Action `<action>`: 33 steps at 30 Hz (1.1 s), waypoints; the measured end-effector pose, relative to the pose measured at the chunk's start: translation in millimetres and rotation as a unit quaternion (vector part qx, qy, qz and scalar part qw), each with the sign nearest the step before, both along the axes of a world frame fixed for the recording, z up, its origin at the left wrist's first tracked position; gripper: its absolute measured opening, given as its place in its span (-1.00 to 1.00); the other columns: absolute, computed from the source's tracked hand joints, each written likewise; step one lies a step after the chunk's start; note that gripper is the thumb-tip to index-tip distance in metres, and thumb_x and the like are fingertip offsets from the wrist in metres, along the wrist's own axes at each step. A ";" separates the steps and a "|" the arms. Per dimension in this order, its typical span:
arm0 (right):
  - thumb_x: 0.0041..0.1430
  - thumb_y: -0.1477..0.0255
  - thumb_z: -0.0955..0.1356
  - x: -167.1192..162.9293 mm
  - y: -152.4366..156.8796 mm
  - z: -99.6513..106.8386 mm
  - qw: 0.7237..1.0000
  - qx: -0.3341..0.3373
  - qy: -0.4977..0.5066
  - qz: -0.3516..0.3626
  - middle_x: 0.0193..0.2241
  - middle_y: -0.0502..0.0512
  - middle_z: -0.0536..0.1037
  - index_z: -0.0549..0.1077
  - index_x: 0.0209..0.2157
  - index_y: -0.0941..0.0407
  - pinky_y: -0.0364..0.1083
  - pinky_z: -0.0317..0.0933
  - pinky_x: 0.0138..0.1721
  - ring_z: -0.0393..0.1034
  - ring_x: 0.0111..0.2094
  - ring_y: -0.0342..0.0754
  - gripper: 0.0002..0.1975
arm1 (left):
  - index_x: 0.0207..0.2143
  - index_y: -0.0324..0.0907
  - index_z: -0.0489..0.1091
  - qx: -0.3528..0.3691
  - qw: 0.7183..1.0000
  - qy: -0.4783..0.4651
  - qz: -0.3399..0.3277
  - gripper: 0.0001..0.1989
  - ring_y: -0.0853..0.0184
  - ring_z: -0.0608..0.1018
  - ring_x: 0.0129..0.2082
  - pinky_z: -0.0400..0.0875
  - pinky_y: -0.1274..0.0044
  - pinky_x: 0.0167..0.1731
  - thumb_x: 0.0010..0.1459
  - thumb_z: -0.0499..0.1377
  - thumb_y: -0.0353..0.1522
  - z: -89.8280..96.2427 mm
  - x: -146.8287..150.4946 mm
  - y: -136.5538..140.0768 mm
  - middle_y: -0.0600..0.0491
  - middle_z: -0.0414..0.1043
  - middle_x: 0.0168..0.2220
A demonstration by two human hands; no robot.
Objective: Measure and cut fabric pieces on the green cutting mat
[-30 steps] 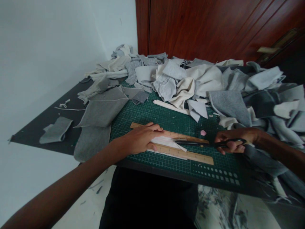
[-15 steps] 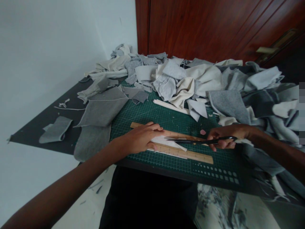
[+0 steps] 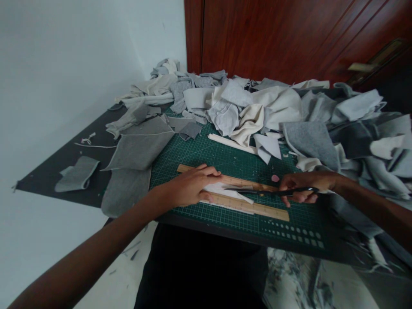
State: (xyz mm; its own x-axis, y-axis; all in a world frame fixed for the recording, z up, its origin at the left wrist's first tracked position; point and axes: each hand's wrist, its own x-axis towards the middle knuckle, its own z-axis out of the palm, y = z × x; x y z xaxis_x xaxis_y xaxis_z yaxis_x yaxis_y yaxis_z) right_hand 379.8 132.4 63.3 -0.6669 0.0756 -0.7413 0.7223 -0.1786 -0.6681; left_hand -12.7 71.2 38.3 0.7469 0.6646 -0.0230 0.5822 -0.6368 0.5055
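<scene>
My right hand is closed round the handles of black scissors. Their blades point left and reach over a narrow white fabric piece, which has a split, pointed end on the right. My left hand presses down on that fabric, thumb at the near side and fingers at the far side, pinning it to the mat. Two wooden rulers lie lengthwise here: the near ruler runs under the fabric, and the far ruler passes partly beneath my left fingers.
A green cutting mat covers the middle of the dark table. Heaped grey and cream fabric scraps fill the back and right. Grey cloth lies left. A pink chalk-like disc sits near my right hand.
The view has shifted very slightly. Both hands stay in nearly the same place, and the scissors have moved only a touch along the white fabric.
</scene>
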 end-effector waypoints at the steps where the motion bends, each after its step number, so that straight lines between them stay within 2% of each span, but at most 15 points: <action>1: 0.09 0.20 0.43 0.1 -1.7 -0.5 1.000 -0.009 0.001 -0.015 -0.60 -0.20 0.19 0.48 -0.22 0.22 -0.31 -0.11 -0.73 -0.06 -0.71 -0.35 -0.63 | 0.33 -0.06 0.26 0.002 1.000 -0.003 0.001 -0.40 0.10 0.36 0.25 0.16 0.22 0.30 0.28 0.30 -0.34 -1.5 -1.0 -0.5 -0.05 0.37 0.24; 4: 0.03 0.24 0.48 -0.4 -6.8 -0.4 0.997 -0.043 0.002 -0.061 -0.63 -0.21 0.18 0.50 -0.25 0.22 -0.32 -0.12 -0.73 -0.06 -0.72 -0.36 -0.65 | 0.39 -0.05 0.17 0.004 1.000 -0.020 -0.002 -0.37 0.06 0.33 0.30 -0.08 0.10 0.39 0.34 0.24 -0.27 -8.3 -5.1 -1.4 -0.07 0.34 0.28; 11: 0.02 0.25 0.49 -3.0 -12.7 -0.3 0.997 -0.033 -0.004 -0.076 -0.65 -0.20 0.21 0.52 -0.27 0.25 -0.31 -0.14 -0.74 -0.02 -0.73 -0.35 -0.64 | 0.48 -0.04 -0.05 0.006 0.996 -0.086 -0.002 -0.30 0.05 0.28 0.35 -0.08 0.15 0.40 0.40 0.13 -0.18 -23.0 -14.1 -4.8 -0.08 0.24 0.37; 13: 0.01 0.25 0.49 -1.5 -12.3 -3.6 0.997 -0.034 -0.002 -0.076 -0.65 -0.21 0.23 0.53 -0.26 0.25 -0.31 -0.12 -0.75 0.00 -0.74 -0.34 -0.64 | 0.47 -0.04 -0.02 0.014 0.995 -0.094 0.002 -0.32 0.06 0.29 0.33 -0.09 0.14 0.39 0.41 0.12 -0.15 -25.0 -14.7 -5.7 -0.09 0.25 0.36; 22: 0.09 0.16 0.49 6.4 -19.2 -11.1 0.995 -0.036 0.023 -0.085 -0.65 -0.21 0.23 0.50 -0.25 0.23 -0.33 -0.11 -0.77 0.01 -0.76 -0.35 -0.59 | 0.43 -0.07 0.12 0.034 0.993 -0.116 0.009 -0.37 0.08 0.36 0.20 0.09 0.22 0.25 0.40 0.12 -0.11 -26.3 -13.4 -6.9 -0.11 0.37 0.26; 29: 0.12 0.19 0.48 6.8 -30.5 -14.9 0.992 -0.033 0.018 -0.118 -0.63 -0.17 0.27 0.51 -0.28 0.24 -0.34 -0.09 -0.79 0.02 -0.77 -0.35 -0.64 | 0.42 -0.06 0.12 0.037 0.992 -0.120 0.007 -0.38 0.09 0.35 0.22 0.07 0.20 0.27 0.40 0.13 -0.13 -26.6 -13.4 -7.0 -0.10 0.36 0.27; 33: 0.06 0.17 0.51 2.3 -40.4 -12.8 0.992 -0.021 0.025 -0.124 -0.59 -0.16 0.30 0.51 -0.31 0.22 -0.32 -0.06 -0.78 0.00 -0.75 -0.37 -0.62 | 0.43 0.00 0.10 0.037 0.992 -0.117 0.007 -0.37 0.08 0.36 0.22 0.01 0.13 0.32 0.40 0.14 -0.13 -28.1 -13.9 -6.9 -0.08 0.37 0.27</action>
